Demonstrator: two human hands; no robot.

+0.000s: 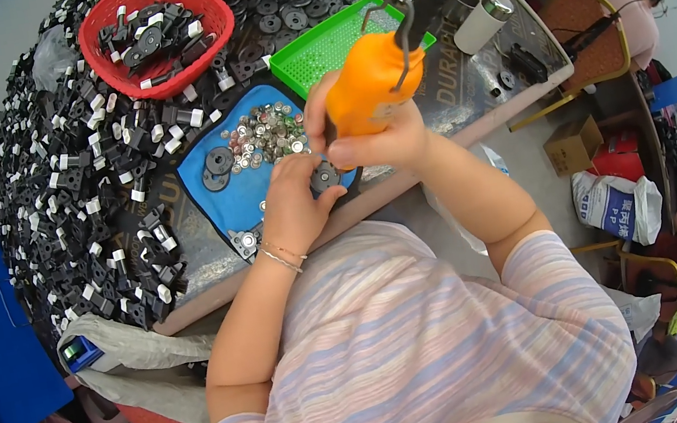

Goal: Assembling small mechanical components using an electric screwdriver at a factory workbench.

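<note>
My right hand [393,136] is wrapped around an orange electric screwdriver [372,86], which hangs from a hook and cord above. It points down at a round black disc [326,176] on a blue tray [208,198]. With its fingers bent around the disc's left side, my left hand [294,199] holds it under the tool. The driver's tip is mostly hidden by my hands. Many small shiny metal pieces [263,135] are heaped on the tray behind my left hand. Two more black discs [216,167] lie at the tray's left, and a metal piece [246,242] rests near its front corner.
Black parts with white ends [72,178] are heaped across the table's left. Behind stand a red basket [103,79], a green perforated tray [293,66] and a pile of black discs [294,16]. A thermos [482,25] stands at the right. Other people sit farther off.
</note>
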